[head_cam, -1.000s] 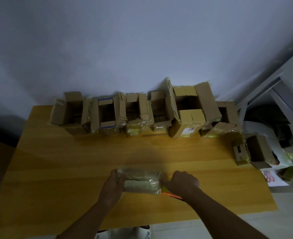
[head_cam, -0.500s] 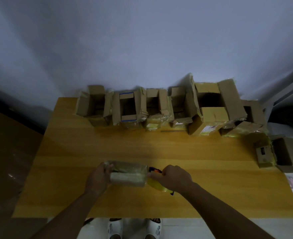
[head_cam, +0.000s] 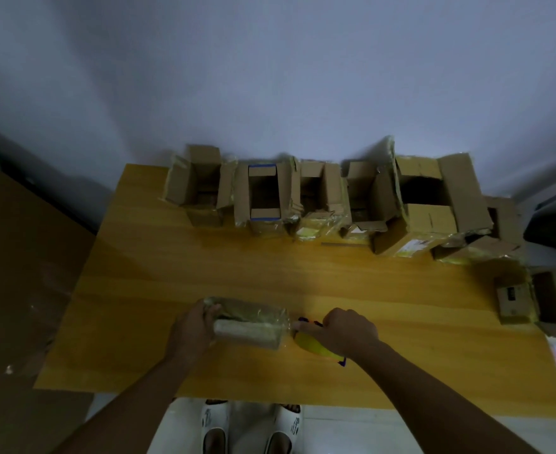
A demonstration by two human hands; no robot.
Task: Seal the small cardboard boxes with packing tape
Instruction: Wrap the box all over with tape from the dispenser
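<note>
A small cardboard box (head_cam: pixel 250 322), shiny with clear tape, lies on the wooden table (head_cam: pixel 302 276) near its front edge. My left hand (head_cam: pixel 193 329) grips the box's left end. My right hand (head_cam: pixel 342 330) is closed on a yellow tape dispenser (head_cam: pixel 316 345) with dark blue trim, right beside the box's right end. Whether tape runs from the dispenser to the box I cannot tell.
Several open cardboard boxes (head_cam: pixel 263 198) stand in a row along the table's far edge against the wall, the largest (head_cam: pixel 433 204) toward the right. Another small open box (head_cam: pixel 515 296) sits at the right edge. A large brown board (head_cam: pixel 24 257) leans at the left.
The camera view has swung left and down, so the table and boxes sit further right. Both hands stay on the box and dispenser, with the dispenser still at the box's right end.
</note>
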